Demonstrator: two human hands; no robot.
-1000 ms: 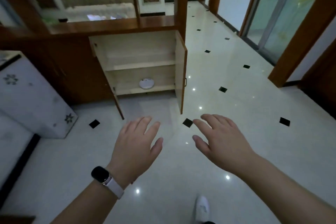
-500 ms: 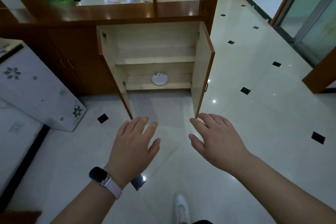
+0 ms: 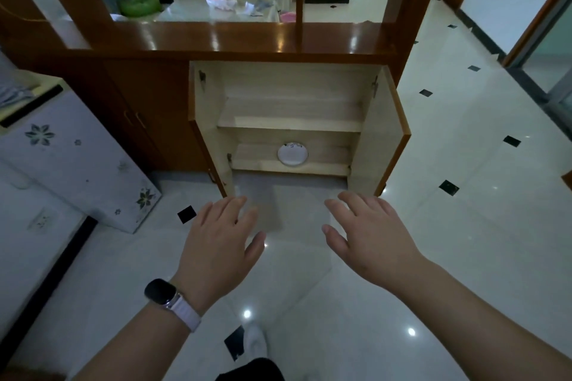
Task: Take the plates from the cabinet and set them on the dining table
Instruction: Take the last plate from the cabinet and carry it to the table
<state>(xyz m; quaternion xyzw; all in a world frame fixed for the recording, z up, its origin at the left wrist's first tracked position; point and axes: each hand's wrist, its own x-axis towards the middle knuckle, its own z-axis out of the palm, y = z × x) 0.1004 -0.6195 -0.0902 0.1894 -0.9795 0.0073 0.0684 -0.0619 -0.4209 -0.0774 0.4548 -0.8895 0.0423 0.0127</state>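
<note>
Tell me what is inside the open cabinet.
The cabinet holds one white plate on its bottom shelf; the upper shelf looks bare. Whether more plates lie stacked under it cannot be seen.

Glossy tiled floor (image 3: 464, 241), pale matt wood cabinet (image 3: 291, 108) (lacquered top), smooth plate (image 3: 292, 154)

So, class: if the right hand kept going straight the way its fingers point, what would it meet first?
Probably the open right-hand cabinet door, at its lower edge; the right hand points up toward it. Depth is unclear, so it might pass inside, toward the plate.
</note>
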